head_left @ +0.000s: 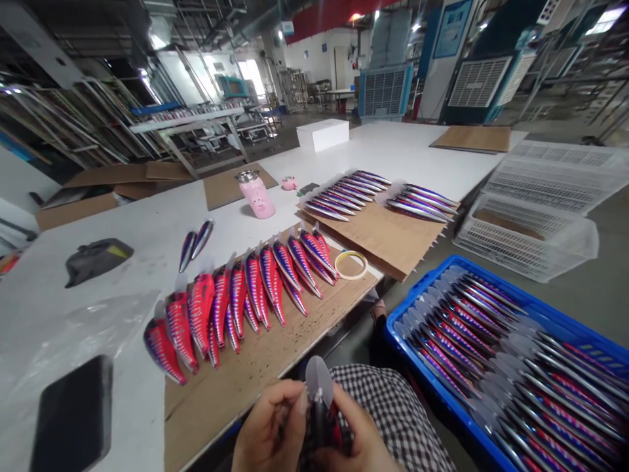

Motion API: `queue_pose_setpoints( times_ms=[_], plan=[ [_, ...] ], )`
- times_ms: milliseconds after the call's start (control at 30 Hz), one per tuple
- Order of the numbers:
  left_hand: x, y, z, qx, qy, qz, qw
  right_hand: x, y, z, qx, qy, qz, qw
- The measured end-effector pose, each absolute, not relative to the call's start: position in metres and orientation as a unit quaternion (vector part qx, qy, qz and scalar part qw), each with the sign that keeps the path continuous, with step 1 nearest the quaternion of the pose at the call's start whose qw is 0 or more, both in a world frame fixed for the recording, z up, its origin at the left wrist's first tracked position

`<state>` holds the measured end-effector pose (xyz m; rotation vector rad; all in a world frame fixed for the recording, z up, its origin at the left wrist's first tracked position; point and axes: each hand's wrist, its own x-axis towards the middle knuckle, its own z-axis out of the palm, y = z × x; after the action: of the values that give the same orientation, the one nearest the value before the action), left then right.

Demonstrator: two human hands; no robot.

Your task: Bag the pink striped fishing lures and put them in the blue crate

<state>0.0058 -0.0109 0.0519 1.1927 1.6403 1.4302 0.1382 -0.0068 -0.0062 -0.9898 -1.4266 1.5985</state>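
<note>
Far left, smartphone (71, 419) lying on the white table (135, 367); farther back, 2 loose lures (196, 242) side by side, apart from the rest. Next, a row of red-and-purple striped minnow lures (253, 288) slanting across a cardboard sheet (211, 406), tails toward the near edge, some overlapping. Front and centre, left hand (270, 426): thumb and forefinger drawn nearly together at the left edge of a clear diving lip (318, 380); cannot tell whether they pinch it or only touch. The held lure (322, 419) is nose up between the 2 hands, in front of the table edge, above a checked cloth (393, 400), its lower end hidden. Right hand (363, 432) closed around the body, forefinger up along the right side by the lip. Judgement on good handling: right hand should carry the load and keep the body from turning; left fingertips work lightly near the lip's base, since pressure at the thin outer edge could bend or scuff it. Keeping the lip facing the eyes helps in checking that it sits straight. Rightward, a pale ring (352, 278) on the sheet's corner; then a blue crate (445, 396) of closely ranked lures, lips lined up, a sensible pattern for avoiding scratches.
</note>
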Motion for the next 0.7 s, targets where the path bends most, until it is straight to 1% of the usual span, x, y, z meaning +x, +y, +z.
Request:
queue_pose_setpoints(
  times_ms=[167, 300, 400, 600, 700],
  plan=[
    [0.006, -0.015, 0.048, 0.465, 0.618, 0.535, 0.34, 0.136, -0.009, -0.007, -0.411, -0.576, 0.607, 0.361],
    [0.009, -0.015, 0.049, 0.488, 0.624, 0.518, 0.322, 0.135, -0.009, -0.005, -0.388, -0.569, 0.612, 0.389],
    [0.004, -0.013, 0.047, 0.551, 0.606, 0.499, 0.282, 0.135, -0.008, -0.005, -0.381, -0.569, 0.601, 0.412],
    [-0.015, -0.009, 0.04, 0.697, 0.571, 0.409, 0.144, 0.132, -0.01, -0.022, -0.39, -0.589, 0.558, 0.436],
    [-0.014, -0.009, 0.038, 0.706, 0.581, 0.384, 0.126, 0.131, -0.011, -0.028, -0.412, -0.614, 0.523, 0.424]
  ],
)
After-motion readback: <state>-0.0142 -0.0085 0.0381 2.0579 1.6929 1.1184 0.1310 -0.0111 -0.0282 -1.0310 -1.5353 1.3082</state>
